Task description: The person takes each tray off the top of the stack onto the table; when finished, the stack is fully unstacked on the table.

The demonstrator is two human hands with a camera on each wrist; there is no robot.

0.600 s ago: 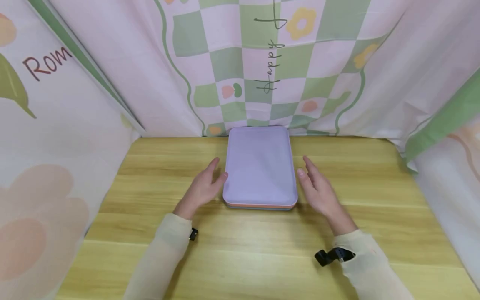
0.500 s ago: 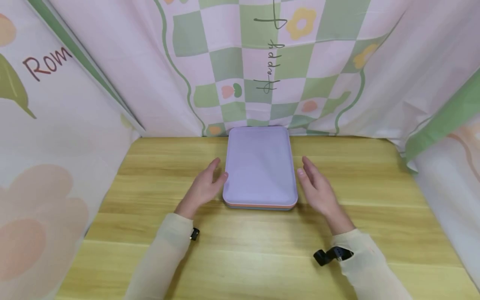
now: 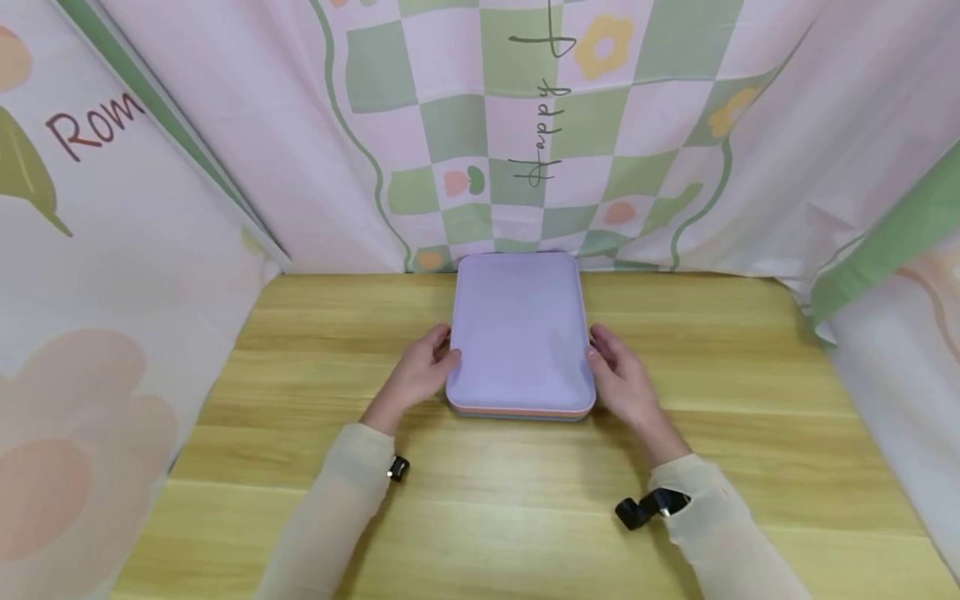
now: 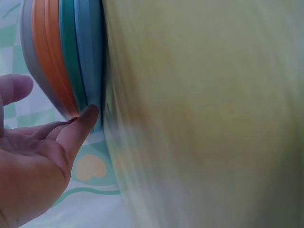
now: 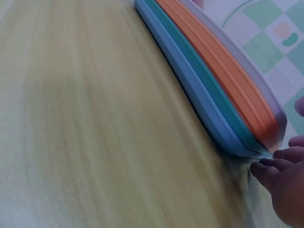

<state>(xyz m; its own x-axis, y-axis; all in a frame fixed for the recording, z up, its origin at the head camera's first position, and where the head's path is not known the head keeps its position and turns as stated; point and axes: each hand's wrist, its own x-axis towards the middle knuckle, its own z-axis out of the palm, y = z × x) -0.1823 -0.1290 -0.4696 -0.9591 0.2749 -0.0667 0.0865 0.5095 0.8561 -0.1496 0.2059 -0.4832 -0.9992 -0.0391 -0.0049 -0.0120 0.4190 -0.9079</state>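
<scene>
Tray stack [image 3: 520, 333]: lilac on top, orange, teal and blue rims beneath; lies mid-table [image 3: 750, 392], far end near the curtain [image 3: 525, 125]. Left hand [image 3: 416, 375] and right hand [image 3: 622, 379]: fingers curled against its side edges, one each side.

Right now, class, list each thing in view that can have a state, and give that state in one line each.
Stack of trays: nested, flat on the wooden table, lilac tray on top.
Left hand: fingers touching the stack's left edge.
Right hand: fingers touching the stack's right edge.
Cloth backdrop: hanging behind the table.
</scene>
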